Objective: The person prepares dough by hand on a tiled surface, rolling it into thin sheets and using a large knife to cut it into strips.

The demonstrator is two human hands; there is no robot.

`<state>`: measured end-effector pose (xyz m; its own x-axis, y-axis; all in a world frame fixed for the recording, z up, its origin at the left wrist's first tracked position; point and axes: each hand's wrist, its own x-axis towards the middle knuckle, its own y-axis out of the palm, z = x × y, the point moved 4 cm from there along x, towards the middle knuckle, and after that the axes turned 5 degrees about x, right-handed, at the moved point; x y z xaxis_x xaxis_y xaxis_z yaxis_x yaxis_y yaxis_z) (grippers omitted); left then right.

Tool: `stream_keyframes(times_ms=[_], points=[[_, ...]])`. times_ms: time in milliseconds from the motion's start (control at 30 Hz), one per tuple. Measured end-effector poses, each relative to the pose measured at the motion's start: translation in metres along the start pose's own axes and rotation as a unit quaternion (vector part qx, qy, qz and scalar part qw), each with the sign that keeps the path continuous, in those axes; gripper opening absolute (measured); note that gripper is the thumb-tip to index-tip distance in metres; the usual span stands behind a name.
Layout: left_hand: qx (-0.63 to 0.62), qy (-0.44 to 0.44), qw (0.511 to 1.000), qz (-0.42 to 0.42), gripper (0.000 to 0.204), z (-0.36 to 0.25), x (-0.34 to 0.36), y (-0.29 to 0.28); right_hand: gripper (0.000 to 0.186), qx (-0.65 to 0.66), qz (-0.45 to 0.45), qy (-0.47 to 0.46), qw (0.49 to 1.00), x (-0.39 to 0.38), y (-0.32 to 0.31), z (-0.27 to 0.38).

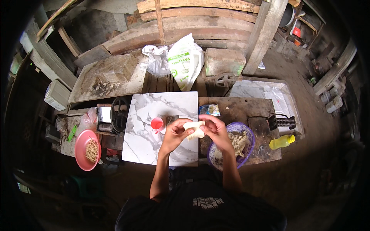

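A small pale piece of dough [195,130] is stretched between both hands above the right edge of a white marbled board [142,144]. My left hand [175,133] pinches its left side with thumb and fingers. On the other side my right hand [216,131] grips it, fingertips at the top edge. Left of the hands, a red cup [157,124] stands on the board. Beneath my right forearm is a purple basin [252,144] with a lumpy mass of dough [239,143] in it, partly hidden by the arm.
A pink basin [80,152] of thin sticks stands at left, near a black handwheel [120,114]. A yellow bottle [282,142] and a ridged roller [283,122] are at right. Behind the board are a white sack [185,61] and a block [224,61].
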<state>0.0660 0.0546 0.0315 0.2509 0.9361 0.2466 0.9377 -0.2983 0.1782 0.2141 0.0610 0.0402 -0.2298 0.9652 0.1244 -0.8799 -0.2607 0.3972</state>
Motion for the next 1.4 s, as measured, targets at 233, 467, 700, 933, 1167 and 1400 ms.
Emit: stream_keyframes(times_ms=[233,467,700,933,1167,1400], points=[[0.104,-0.039,0.993,-0.047,0.024,0.003,-0.001,-0.004,0.014,-0.09,0.03,0.023,0.995,-0.001,-0.007,-0.004],[-0.017,-0.076,0.993,-0.093,0.027,0.013,-0.001,-0.007,0.017,-0.058,-0.034,0.04,0.997,0.002,-0.014,-0.007],[-0.015,-0.089,0.993,-0.079,0.02,0.033,-0.007,0.02,0.023,-0.058,-0.049,0.032,0.997,0.003,-0.011,-0.023],[0.08,-0.067,0.966,-0.236,0.022,0.03,-0.017,0.028,0.022,-0.23,-0.137,-0.11,0.957,-0.005,0.001,-0.036],[0.136,-0.051,0.947,-0.286,0.021,0.024,-0.025,0.015,0.014,-0.261,-0.201,-0.122,0.936,-0.012,0.007,-0.026],[0.131,-0.033,0.959,-0.249,0.025,0.031,-0.018,0.013,0.016,-0.223,-0.238,-0.135,0.936,-0.014,-0.003,-0.027]])
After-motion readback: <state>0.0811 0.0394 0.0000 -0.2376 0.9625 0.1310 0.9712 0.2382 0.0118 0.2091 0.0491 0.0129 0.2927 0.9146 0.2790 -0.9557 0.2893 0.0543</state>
